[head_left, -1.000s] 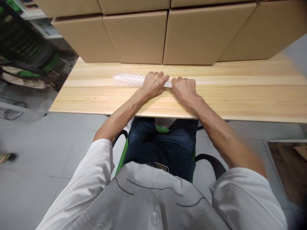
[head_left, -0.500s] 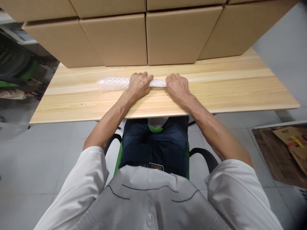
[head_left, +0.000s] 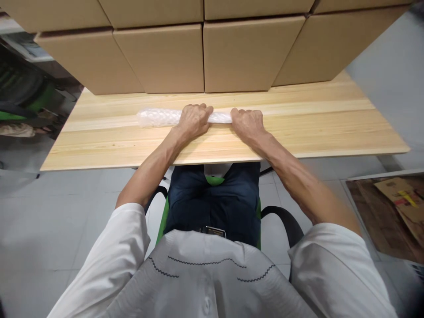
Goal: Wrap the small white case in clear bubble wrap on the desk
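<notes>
A long twisted roll of clear bubble wrap point(head_left: 159, 117) lies across the wooden table point(head_left: 331, 128). My left hand point(head_left: 195, 119) is closed around its middle, knuckles up. Its right end is gripped in my right hand point(head_left: 247, 123), also a closed fist. Between the two fists a short stretch of the wrap shows, narrow and tightly twisted. Left of my left hand the roll is thicker and looser, resting on the wood. Whether anything is inside the wrap cannot be seen.
Stacked cardboard boxes point(head_left: 245, 55) form a wall along the table's far side. The table's near edge runs just in front of my lap. A green and black chair point(head_left: 33, 95) stands at far left. Flattened cardboard point(head_left: 404, 198) lies low at right.
Both fists keep their hold on the bubble wrap and appear slightly lower and further right. The view has shifted a little, and my right elbow has moved outward.
</notes>
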{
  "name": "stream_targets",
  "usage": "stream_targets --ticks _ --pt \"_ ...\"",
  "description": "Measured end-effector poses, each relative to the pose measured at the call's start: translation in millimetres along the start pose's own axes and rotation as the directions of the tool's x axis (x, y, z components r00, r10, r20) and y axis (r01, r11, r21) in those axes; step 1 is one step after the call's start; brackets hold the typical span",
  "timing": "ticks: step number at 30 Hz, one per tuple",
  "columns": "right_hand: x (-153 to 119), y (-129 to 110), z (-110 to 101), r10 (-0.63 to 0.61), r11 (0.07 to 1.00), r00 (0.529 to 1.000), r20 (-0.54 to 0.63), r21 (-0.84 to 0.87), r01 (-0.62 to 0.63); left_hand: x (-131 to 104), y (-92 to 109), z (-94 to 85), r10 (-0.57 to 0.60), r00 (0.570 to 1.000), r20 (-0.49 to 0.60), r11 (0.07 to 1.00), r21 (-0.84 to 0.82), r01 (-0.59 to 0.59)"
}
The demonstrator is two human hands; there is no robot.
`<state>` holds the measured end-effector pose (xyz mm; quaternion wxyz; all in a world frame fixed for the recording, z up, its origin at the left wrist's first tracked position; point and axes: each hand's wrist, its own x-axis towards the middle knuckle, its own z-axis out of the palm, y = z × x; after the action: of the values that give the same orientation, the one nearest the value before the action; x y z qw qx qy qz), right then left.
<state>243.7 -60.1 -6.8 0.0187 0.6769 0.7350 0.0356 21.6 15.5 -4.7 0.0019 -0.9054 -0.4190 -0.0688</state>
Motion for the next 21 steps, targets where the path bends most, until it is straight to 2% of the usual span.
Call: stream_targets --ticks 13,21 --pt "13 6 4 -0.007 1.000 1.000 0.018 0.017 0.007 2 3 4.7 -0.033 0.999 0.028 0.996 0.087 0.030" --pt "13 11 11 -0.001 0.999 1.000 -0.024 0.050 0.002 2 1 4.4 -0.050 0.999 0.018 0.995 0.085 0.048"
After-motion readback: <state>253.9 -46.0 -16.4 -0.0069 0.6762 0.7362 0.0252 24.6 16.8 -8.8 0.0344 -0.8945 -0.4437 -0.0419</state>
